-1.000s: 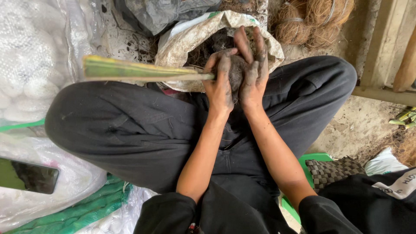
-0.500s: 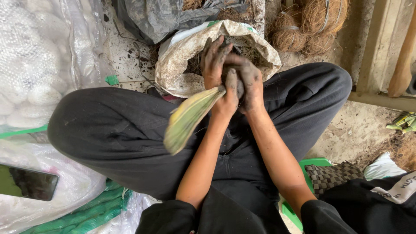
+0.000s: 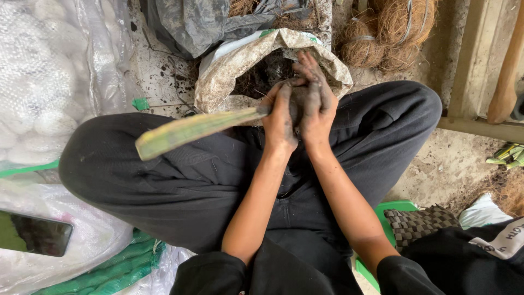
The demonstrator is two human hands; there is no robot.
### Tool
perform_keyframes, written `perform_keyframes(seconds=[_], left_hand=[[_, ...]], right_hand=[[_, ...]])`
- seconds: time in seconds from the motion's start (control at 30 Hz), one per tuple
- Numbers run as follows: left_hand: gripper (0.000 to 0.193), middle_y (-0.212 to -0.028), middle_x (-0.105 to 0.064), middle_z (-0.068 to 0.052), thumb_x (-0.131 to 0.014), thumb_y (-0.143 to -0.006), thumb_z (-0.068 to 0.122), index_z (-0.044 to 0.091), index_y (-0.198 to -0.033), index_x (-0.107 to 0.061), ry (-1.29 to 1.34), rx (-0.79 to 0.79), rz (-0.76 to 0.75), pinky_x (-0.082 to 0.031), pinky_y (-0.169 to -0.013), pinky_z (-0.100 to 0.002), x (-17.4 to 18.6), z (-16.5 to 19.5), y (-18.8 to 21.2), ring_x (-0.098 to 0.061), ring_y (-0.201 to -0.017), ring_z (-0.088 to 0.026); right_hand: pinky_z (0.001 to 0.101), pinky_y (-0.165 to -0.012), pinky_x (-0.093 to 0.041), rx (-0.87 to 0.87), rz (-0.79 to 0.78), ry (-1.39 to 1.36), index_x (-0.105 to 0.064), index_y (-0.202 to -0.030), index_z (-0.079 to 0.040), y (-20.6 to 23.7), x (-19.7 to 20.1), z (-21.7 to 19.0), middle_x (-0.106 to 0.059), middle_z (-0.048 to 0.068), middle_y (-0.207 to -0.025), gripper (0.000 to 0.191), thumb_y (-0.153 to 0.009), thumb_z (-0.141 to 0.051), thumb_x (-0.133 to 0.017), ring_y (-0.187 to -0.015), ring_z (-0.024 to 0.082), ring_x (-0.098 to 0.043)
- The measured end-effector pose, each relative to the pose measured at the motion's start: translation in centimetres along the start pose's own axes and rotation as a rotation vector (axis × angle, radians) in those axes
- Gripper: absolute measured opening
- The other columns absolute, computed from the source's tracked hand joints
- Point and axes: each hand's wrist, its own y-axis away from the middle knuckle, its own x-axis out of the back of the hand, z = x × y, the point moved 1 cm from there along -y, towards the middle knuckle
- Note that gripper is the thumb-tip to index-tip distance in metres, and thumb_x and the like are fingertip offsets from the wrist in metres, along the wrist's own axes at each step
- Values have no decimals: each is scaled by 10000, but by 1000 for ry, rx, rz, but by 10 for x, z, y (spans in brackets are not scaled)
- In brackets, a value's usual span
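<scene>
While both of my hands are pressed together over the open mouth of the white woven sack (image 3: 218,82), I note that the left hand (image 3: 281,117) and the right hand (image 3: 314,106) are cupped tight around a dark clump of soil (image 3: 297,98), palms facing, with fingers wrapped closely rather than spread. A long green-yellow leaf (image 3: 191,130) sticks out leftward from between the palms, running above my left thigh and clear of the black trousers (image 3: 180,186).

In my judgement the packing is best done with even pressure from both palms, turning the clump a little at a time so it firms all round. The base of the leaf should sit in the centre of the soil, not at its edge. Keeping the hands over the sack lets loose crumbs fall back in.

Findings on visibility: the clump is almost wholly covered by the fingers, so its shape and firmness cannot be judged. I cannot tell whether roots or a stem lie inside it. The inside of the sack is dark and hard to read. The bundles of brown fibre (image 3: 393,27) behind it are cut off by the top edge. A phone (image 3: 38,235) lies on clear plastic at the lower left, partly out of frame.
</scene>
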Motion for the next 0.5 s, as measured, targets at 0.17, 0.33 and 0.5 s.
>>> perform_keyframes(seconds=[0.17,0.33,0.5], left_hand=[[168,-1042,-739,-97,-600,-1053,109,-7,-1081,-718,-172,-153,-52,-611,-834,-352,9,-10,-2,-706,-887,-196],[372,-1103,-724,-103,-554,-1098,368,46,-1065,-738,-345,-275,-103,-599,-947,-483,10,-6,-5,-695,-1028,-238],[340,-1306,-611,-16,-447,-1134,365,127,-1322,-599,-943,-830,-34,-343,-1256,-460,-10,9,-9,-538,-1351,-185]], right_hand=[[464,-1298,-362,76,40,-226,-543,-1478,-35,4,-7,14,-547,131,-1590,439,-1164,-313,-411,-1505,321,-481],[472,-1275,-283,-353,-147,-736,-468,-1523,23,-16,9,19,-317,155,-1658,617,-1039,-349,-557,-1545,335,-317],[428,-1143,-510,-494,-243,-639,-586,-1415,-2,-1,17,25,-623,210,-1402,655,-950,-458,-661,-1301,306,-620]])
